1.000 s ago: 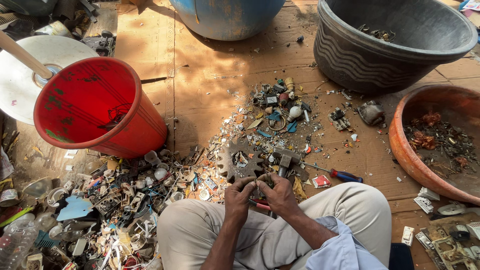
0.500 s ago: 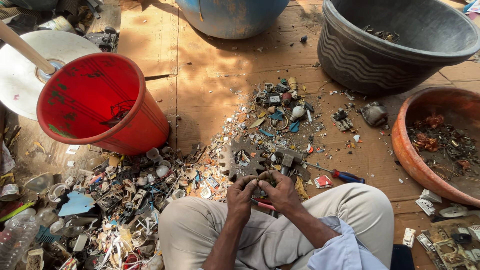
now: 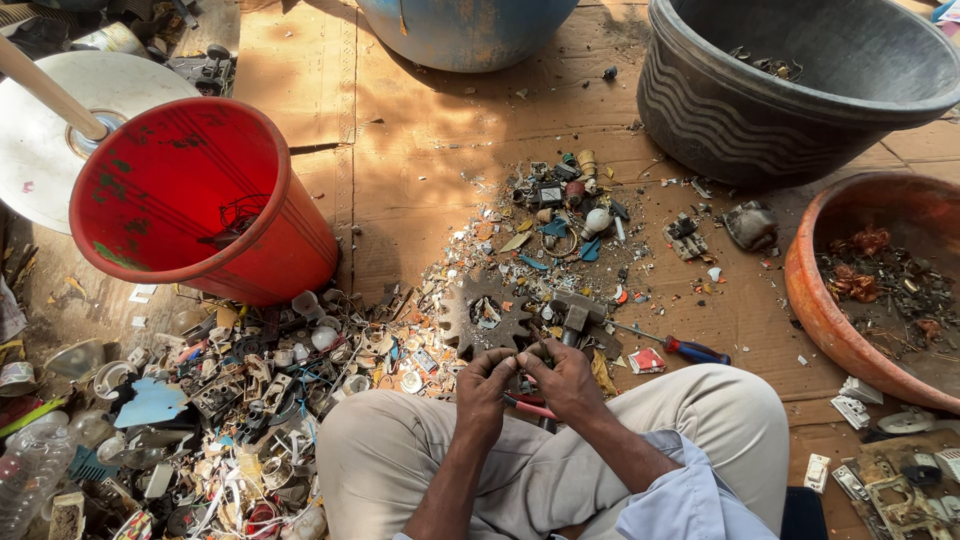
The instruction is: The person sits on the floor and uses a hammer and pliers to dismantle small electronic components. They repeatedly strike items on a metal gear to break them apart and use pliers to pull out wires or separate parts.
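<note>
Left hand (image 3: 484,383) and right hand (image 3: 562,376) meet just above the lap, fingers of both curled shut on one small part (image 3: 524,356) pinched between the fingertips; too small to identify, possibly a bit of electrical scrap. Directly ahead on the cardboard floor (image 3: 420,150): rusty gear (image 3: 484,315), hammer (image 3: 578,316), red-handled screwdriver (image 3: 685,348). Red bucket (image 3: 200,200) stands to the left (tilted toward the camera). Scrap heap (image 3: 230,400) lies by the left knee.

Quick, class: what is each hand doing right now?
Left hand: closed, fingers pinching a small part shared with the other hand.
Right hand: closed on the same small part; what it is cannot be told.
</note>
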